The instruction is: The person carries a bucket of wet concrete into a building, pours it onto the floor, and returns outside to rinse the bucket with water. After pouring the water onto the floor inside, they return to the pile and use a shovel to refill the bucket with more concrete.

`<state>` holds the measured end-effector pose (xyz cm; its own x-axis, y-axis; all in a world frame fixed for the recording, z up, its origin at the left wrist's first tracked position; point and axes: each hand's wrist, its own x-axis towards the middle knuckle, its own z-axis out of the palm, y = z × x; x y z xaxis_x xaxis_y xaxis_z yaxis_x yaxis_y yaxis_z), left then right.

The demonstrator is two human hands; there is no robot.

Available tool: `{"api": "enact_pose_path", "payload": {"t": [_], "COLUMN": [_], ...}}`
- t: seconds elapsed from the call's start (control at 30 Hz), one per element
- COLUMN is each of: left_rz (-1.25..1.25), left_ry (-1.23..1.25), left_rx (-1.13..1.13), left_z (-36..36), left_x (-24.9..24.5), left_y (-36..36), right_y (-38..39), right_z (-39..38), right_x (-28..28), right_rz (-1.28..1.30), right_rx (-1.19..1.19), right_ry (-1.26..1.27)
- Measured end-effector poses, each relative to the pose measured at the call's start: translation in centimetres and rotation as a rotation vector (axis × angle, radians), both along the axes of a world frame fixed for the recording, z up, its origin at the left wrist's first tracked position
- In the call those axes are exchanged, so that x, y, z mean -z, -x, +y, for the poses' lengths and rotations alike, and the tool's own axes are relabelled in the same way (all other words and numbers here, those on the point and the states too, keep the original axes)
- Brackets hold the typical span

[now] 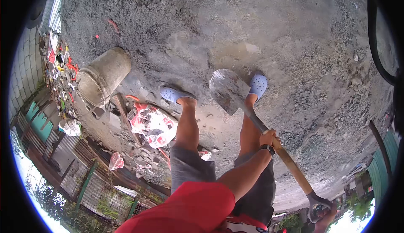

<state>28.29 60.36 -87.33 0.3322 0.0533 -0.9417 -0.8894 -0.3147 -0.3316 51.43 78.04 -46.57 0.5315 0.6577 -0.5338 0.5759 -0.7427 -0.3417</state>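
One shovel (255, 118) (wooden-shafted) shows a streaked blade (227, 90).

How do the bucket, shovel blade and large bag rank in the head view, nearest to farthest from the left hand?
1. Shovel blade: nearest, ahead and slightly left, at the end of the shaft the left hand grips.
2. Large bag: on the ground, to the left.
3. Bucket: farthest, beyond the bag, left and forward.

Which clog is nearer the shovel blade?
The right-foot clog: the shovel blade is right beside it, contact unclear. The left-foot clog stands clearly apart, with ground showing between it and the blade.
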Motion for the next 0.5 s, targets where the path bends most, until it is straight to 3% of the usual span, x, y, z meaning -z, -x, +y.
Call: {"api": "enact_pose_path", "payload": {"t": [0.07, 0.13, 0.17, 0.23, 0.27, 0.3, 0.37, 0.43, 0.47, 0.5], "left_rz": [0.049, 0.036, 0.075, 0.247, 0.213, 0.253, 0.341, 0.376, 0.436, 0.399], "left_ry": [0.091, 0.144, 0.144, 0.232, 0.188, 0.153, 0.127, 0.202, 0.16, 0.156], "left_rx": [0.077, 0.207, 0.15, 0.263, 0.155, 0.26, 0.142, 0.119, 0.258, 0.254], "left_z": [-2.3, -7.1, -8.9, -14.1, -16.7, -18.2, -20.5, -18.8, -17.6, -17.3], "left_x": [2.2, 9.1, 9.2, 13.4, 15.4, 16.2, 19.7, 18.6, 16.5, 15.7], "left_y": [1.3, 4.4, 8.5, 13.6, 15.7, 18.1, 21.9, 25.5, 26.9, 27.6], "right_y": [3.6, 5.5, 7.0, 11.4, 13.0, 14.5, 17.6, 20.0, 20.6, 20.3], "right_z": [-2.7, -6.4, -8.3, -13.2, -15.2, -16.6, -17.3, -15.6, -14.8, -14.4], "right_x": [3.2, 9.3, 12.0, 16.5, 18.0, 19.6, 22.1, 22.6, 22.4, 22.3], "right_rz": [-0.099, -0.054, 0.046, 0.113, 0.133, 0.162, 0.307, 0.384, 0.415, 0.416], "right_rx": [0.041, 0.04, 0.077, 0.119, 0.144, 0.092, 0.103, 0.082, 0.059, 0.062], "right_ry": [-0.027, 0.019, 0.078, 0.145, 0.151, 0.135, 0.131, 0.175, 0.184, 0.176]}}
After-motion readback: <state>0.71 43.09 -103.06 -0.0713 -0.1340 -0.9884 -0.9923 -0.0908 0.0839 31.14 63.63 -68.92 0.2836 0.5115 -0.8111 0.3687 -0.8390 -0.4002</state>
